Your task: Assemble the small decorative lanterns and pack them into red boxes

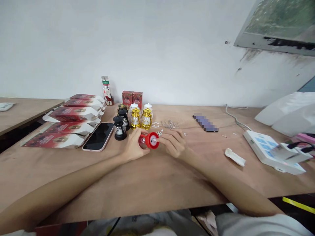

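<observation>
Head view: left hand [134, 146] has its grip around a red, clear-bodied lantern [149, 140] over the brown counter [137, 186]; right hand [175, 143] is at its white base, grip impossible to tell. Pushing against a loose hold could knock it into the black, round-globed lantern [119, 128] at ten o'clock.

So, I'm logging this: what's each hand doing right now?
Left hand: closed around the red lantern.
Right hand: at its base; can't tell if holding anything.

Near table edge [137, 196] passable — lanterns [135, 119] block beyond left hand [135, 144].
</observation>
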Action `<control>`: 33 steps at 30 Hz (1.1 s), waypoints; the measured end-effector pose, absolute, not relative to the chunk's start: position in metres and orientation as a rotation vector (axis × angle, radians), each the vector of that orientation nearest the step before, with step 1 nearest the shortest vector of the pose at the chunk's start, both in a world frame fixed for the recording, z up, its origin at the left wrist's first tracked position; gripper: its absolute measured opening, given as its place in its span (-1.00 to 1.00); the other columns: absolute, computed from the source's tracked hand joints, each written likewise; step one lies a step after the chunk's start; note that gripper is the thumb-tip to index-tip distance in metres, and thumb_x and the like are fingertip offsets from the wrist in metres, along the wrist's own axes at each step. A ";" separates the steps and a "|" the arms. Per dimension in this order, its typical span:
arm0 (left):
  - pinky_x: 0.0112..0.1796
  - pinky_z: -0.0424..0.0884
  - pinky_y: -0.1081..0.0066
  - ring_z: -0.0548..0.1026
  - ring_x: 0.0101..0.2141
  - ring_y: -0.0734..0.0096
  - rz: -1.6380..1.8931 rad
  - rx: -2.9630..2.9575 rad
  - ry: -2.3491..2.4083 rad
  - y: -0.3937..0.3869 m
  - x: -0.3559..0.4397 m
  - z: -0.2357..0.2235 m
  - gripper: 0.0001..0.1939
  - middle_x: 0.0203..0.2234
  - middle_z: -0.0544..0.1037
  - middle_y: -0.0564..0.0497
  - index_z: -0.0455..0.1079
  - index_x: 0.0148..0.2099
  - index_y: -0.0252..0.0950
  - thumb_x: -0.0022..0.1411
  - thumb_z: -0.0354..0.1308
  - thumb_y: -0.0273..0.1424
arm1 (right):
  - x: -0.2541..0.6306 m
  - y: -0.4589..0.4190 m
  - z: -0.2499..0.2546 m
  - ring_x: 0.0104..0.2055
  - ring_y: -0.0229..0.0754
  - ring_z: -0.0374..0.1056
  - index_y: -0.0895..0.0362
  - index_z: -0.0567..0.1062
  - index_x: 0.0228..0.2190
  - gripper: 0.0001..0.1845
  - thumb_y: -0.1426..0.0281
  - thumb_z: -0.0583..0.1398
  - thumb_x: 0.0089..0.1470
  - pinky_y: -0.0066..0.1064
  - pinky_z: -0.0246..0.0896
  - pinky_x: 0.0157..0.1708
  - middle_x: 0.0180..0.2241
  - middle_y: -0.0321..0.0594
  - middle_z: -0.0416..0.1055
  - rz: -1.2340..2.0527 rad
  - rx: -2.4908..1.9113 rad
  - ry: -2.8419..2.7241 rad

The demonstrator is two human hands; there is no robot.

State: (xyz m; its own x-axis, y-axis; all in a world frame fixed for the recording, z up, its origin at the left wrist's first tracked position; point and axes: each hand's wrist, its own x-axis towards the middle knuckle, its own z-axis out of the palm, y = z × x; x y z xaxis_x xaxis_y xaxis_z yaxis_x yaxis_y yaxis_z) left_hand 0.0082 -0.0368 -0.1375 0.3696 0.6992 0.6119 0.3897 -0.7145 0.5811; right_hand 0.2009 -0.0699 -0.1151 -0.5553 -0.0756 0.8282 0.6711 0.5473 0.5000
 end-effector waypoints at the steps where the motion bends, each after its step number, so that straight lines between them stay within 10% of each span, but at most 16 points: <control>1: -0.19 0.37 0.25 0.46 -0.23 0.24 1.268 2.305 0.965 -0.037 0.008 -0.137 -0.53 -0.26 0.44 0.02 0.25 -0.18 -0.23 -0.21 0.25 -0.53 | 0.202 -0.069 -0.115 -0.35 -0.28 0.35 0.14 0.47 -0.36 -0.78 0.60 0.07 0.15 -0.39 0.17 -0.22 -0.42 -0.26 0.52 -1.098 -0.511 -1.911; 33: -0.19 0.26 0.22 0.44 -0.19 0.14 1.070 2.495 1.070 -0.040 0.007 -0.133 -0.53 -0.20 0.45 -0.02 0.23 -0.16 -0.23 -0.22 0.20 -0.51 | 0.198 -0.074 -0.121 -0.37 -0.26 0.33 0.14 0.44 -0.37 -0.80 0.60 0.07 0.17 -0.35 0.12 -0.23 -0.42 -0.25 0.51 -1.121 -0.613 -1.985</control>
